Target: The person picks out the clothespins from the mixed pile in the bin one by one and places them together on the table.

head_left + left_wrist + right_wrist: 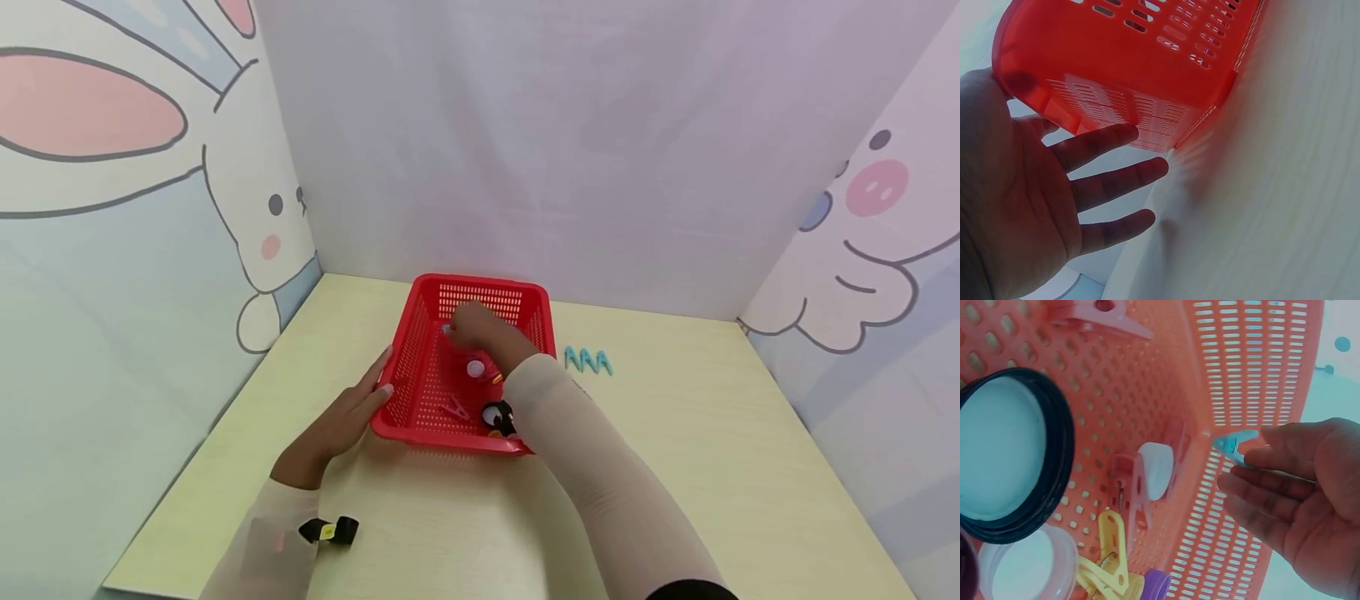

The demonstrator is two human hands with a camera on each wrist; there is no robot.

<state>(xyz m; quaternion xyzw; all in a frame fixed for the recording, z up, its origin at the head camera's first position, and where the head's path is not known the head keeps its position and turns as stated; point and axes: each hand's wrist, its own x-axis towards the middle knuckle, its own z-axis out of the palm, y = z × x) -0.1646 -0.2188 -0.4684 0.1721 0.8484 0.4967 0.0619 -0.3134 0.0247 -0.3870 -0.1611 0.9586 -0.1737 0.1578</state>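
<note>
A red perforated basket [450,439] stands on the table. My left hand [348,419] rests against its left side, fingers extended along the wall; the left wrist view shows those fingers [1119,183] straight and spread. Inside the basket, my right hand [474,327] pinches a light-blue clothespin [1227,445] between thumb and fingers, near a corner. Several other things lie in the basket: pink clothespins [1127,487], a yellow clothespin [1112,544], a black-rimmed lid [1063,450], a clear round lid [1065,565] and a purple cap [1157,585].
Three light-blue clothespins [588,361] lie in a row on the table [720,433], right of the basket. A pale curtain-like wall [540,150] closes off the back. Side panels with cartoon animals [277,208] stand left and right.
</note>
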